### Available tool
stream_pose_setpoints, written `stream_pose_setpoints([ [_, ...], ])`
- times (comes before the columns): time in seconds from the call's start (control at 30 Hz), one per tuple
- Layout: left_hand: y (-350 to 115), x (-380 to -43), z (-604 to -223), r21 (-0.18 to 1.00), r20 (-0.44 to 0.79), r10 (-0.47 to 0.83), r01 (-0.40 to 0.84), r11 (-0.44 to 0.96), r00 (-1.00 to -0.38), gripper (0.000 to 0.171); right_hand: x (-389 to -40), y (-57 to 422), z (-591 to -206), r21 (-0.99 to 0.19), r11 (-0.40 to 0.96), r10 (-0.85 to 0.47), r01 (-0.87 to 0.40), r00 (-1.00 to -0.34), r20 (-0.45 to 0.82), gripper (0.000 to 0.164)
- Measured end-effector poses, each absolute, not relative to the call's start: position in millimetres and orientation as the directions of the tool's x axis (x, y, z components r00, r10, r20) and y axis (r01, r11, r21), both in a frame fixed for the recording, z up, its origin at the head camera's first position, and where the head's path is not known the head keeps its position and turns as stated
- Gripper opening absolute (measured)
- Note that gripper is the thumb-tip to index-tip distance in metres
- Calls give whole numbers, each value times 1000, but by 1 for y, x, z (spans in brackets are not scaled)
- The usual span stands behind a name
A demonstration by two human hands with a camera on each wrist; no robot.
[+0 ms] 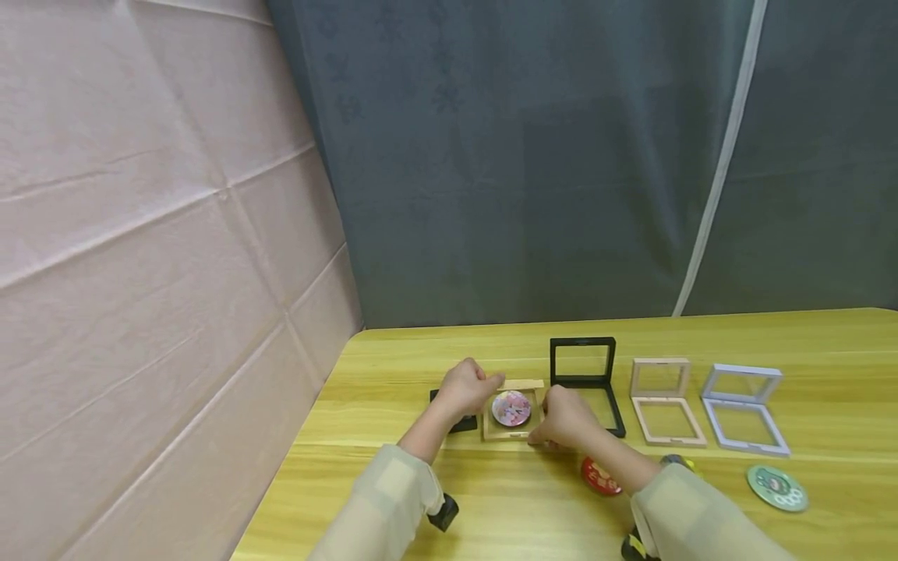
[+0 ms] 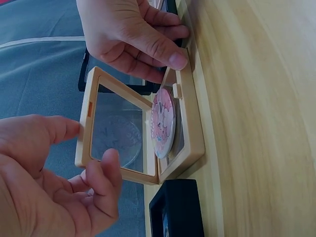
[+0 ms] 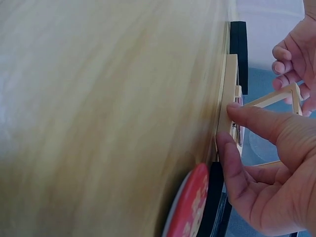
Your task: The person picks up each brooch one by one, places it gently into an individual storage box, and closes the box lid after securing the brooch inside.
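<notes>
Tan case [image 1: 500, 435] on the desk [image 1: 519, 514], lid [image 2: 87, 118] tilted partly open, pink badge [image 1: 511, 408] inside. Left hand [image 1: 468, 387] at its 10 o'clock, fingers clamped on the lid edge. Right hand [image 1: 570, 421] at 3 o'clock, fingers clamped on the base. Red badge [image 1: 600, 476] at 4 o'clock.

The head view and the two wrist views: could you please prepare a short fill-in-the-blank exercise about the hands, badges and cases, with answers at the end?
1. The pink badge lies ____ the left hand and the right hand.
2. The raised lid is held by the ____ hand.
3. In the right wrist view, the bottom badge is mostly ____.
4. In the head view, the lilac case stands farthest to the ____ among the cases.

Missing words: between; left; red; right.
</notes>
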State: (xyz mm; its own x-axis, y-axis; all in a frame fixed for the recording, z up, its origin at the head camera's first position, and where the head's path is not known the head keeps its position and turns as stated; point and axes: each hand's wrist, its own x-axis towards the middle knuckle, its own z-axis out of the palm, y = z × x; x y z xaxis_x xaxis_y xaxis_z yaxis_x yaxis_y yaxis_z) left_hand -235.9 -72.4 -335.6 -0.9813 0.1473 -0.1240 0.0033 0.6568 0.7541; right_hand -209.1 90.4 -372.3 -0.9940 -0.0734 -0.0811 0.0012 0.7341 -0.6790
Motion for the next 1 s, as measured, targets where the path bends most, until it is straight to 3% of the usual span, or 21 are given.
stream_pose_setpoints([
  [0.17,-75,-235,-337,747,-150,203,24,664,-968,51,-210,90,-373,-682,731,-68,15,-993,-95,35],
  [0.33,-76,-234,-338,739,-175,229,26,673,-957,53,-210,90,-373,-688,725,-71,14,-993,-94,33],
  [0.73,-76,-228,-342,638,-213,216,32,769,-953,39,-210,90,-373,-707,707,-78,5,-993,-86,33],
  [1.0,-72,-224,-351,551,-206,215,68,832,-955,37,-211,92,-374,-661,750,-83,-13,-994,-74,34],
])
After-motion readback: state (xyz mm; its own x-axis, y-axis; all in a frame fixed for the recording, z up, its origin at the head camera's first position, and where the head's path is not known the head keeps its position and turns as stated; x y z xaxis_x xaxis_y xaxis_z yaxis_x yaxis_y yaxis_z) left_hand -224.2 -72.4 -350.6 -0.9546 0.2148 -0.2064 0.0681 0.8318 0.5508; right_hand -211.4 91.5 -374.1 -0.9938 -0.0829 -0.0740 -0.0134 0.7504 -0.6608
